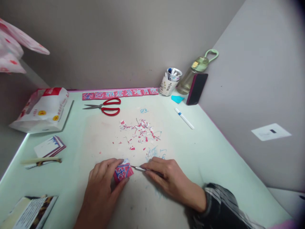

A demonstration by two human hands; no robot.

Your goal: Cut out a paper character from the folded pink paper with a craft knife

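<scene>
2 hands: left (105,184) pinches 1 pink square (123,172), right (166,178) grips 1 knife (140,168)

1. Plain grey walls (114,41) are meeting in a corner behind the desk.
2. A pale green table (214,149) with a pink edge is filling the corner (its middle is looking scuffed and whitish).
3. Soft, even light is falling across it.

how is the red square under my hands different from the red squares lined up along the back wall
The red square is single, pinned by the left hand while the right hand puts a thin blade to its edge. The row of squares lies untouched, side by side along the wall. Both are red with blue characters.
</scene>
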